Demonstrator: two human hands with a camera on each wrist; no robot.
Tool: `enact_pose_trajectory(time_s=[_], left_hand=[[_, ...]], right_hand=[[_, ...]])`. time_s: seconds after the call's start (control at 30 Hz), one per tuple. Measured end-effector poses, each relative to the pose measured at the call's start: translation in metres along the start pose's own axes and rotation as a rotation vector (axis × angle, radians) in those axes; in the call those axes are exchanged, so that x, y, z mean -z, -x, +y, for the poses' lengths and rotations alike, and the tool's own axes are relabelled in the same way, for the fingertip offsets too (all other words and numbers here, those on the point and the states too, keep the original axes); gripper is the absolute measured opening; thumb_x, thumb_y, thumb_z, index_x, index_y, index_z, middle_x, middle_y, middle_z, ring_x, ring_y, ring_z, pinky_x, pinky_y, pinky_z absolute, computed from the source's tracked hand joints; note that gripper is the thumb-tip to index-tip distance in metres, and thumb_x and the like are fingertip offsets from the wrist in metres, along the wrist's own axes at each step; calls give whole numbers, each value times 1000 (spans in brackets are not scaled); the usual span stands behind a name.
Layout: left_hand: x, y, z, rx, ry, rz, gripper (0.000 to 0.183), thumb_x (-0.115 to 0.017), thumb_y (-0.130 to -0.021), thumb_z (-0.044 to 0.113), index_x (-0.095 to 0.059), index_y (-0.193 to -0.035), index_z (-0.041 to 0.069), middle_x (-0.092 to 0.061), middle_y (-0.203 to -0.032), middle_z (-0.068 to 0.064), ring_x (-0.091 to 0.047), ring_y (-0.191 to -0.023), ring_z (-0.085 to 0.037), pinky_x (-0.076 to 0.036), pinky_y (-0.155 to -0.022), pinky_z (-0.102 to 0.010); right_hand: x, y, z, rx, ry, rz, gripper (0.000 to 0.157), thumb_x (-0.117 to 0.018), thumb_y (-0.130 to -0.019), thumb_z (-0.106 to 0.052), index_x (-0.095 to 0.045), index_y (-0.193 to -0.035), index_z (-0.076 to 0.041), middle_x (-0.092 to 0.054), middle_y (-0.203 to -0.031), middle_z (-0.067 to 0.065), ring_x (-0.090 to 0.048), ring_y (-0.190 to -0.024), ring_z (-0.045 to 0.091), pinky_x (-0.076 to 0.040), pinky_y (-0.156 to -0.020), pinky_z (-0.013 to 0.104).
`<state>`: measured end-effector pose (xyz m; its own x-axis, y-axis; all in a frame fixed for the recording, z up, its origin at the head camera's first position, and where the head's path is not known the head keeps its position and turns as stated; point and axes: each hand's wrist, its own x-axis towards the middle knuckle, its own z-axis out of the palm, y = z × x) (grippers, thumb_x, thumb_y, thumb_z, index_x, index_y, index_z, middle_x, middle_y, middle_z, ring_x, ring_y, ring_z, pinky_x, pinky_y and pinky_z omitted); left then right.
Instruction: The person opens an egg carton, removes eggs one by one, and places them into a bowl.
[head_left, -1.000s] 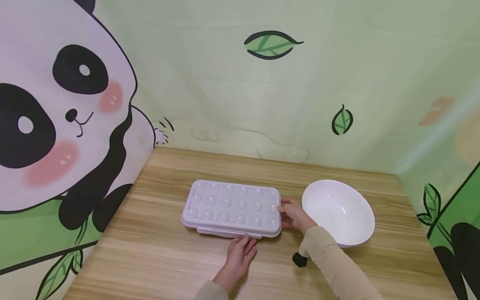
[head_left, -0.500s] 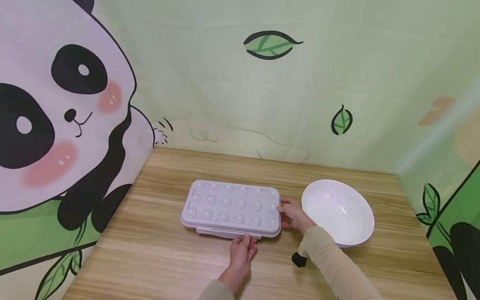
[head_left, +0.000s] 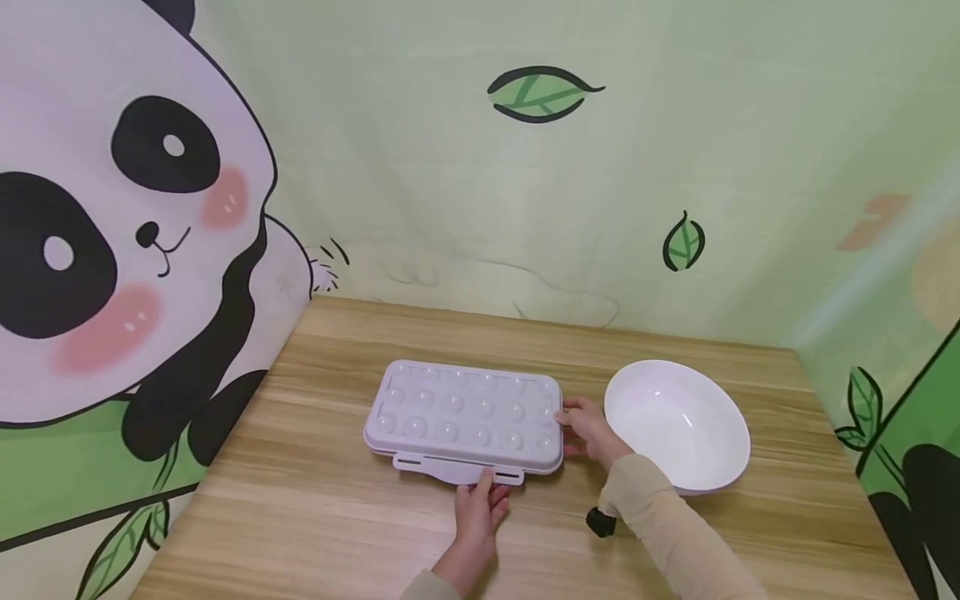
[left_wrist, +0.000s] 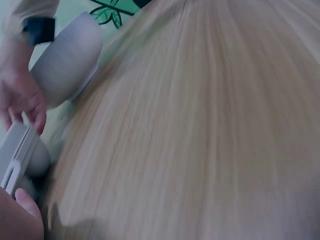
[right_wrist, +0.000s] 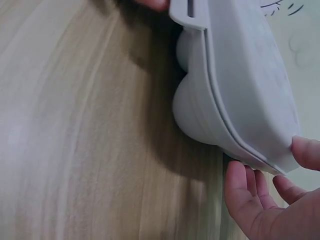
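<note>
A pale lilac egg box [head_left: 465, 417] with a lid of rounded bumps lies on the wooden table, its lid down. Along its front edge the long latch flap [head_left: 442, 470] stands outward, both slots showing. My left hand [head_left: 476, 518] pinches this flap near its right part, thumb on top and fingers beneath. At the box's right end my right hand [head_left: 592, 432] grips the side, thumb at the lid. In the right wrist view, the fingers [right_wrist: 240, 195] sit under the rim and the rounded egg cups [right_wrist: 192, 112] bulge below it.
Close to the right forearm stands a large white bowl [head_left: 675, 425], nothing showing inside it. A black device [head_left: 601, 522] is strapped at the right wrist. Behind the wooden table [head_left: 337, 533] hangs a green cloth [head_left: 420, 167] with a panda and leaves.
The latch flap on the egg box's front has swung outward and up, with the left thumb now on it. The right hand and the bowl stay where they were.
</note>
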<state>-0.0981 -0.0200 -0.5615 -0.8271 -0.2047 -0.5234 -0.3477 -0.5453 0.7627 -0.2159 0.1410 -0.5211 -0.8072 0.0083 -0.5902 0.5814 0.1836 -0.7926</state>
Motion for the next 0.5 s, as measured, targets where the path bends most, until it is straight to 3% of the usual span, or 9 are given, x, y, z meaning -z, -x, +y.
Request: enact_pose_trajectory(time_s=[0.27, 0.5], left_hand=[[44, -4, 37, -58, -25, 101, 42, -47, -90, 21, -26, -119, -1, -50, -85, -1, -54, -72, -8, -46, -59, -21], [76, -13, 64, -100, -104, 163, 54, -44, -87, 13, -17, -132, -2, -49, -95, -3, -50, -77, -8, -43, -62, -20]], right_hand=[[0, 9, 4, 40, 7, -8, 41, -42, -91, -21, -36, -129, -6, -50, -108, 13, -51, -86, 19, -47, -69, 35], [7, 24, 1, 70, -20, -52, 43, -39, -92, -19, -33, -132, -5, -44, -117, 17, -44, -99, 25, -44, -77, 40]])
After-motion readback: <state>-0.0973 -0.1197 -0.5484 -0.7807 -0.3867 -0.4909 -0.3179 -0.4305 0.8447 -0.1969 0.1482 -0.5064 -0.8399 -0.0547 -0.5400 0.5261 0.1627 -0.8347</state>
